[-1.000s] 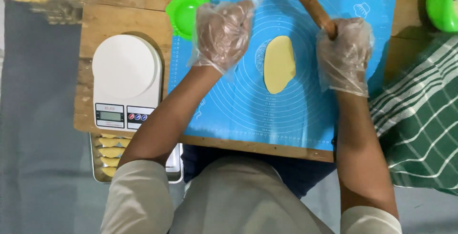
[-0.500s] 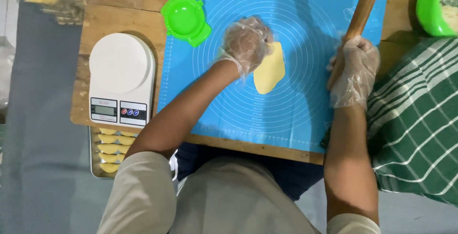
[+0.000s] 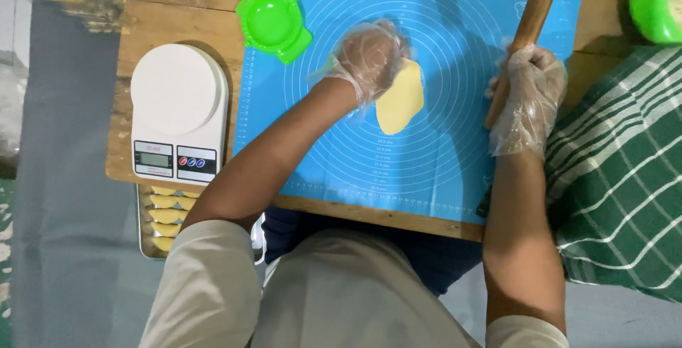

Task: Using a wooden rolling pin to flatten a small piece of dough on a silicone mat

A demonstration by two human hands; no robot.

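Note:
A flattened oval of yellow dough point(image 3: 402, 99) lies in the middle of a blue silicone baking mat point(image 3: 440, 170) on a wooden table. My left hand point(image 3: 369, 57), in a clear plastic glove, rests on the dough's upper left edge with its fingers on it. My right hand point(image 3: 529, 96), also gloved, grips a wooden rolling pin point(image 3: 538, 3) at the mat's right edge. The pin points up and away, clear of the dough.
A green round dumpling mould point(image 3: 273, 21) sits at the mat's top left corner. A white kitchen scale point(image 3: 179, 117) stands to the left. Below it is a tray of folded yellow pastries point(image 3: 167, 216). A green checked cloth point(image 3: 618, 170) and a green bowl point(image 3: 653, 0) lie right.
My left hand came down from the mat's upper left onto the dough. My right hand carried the rolling pin from above the dough over to the mat's right edge.

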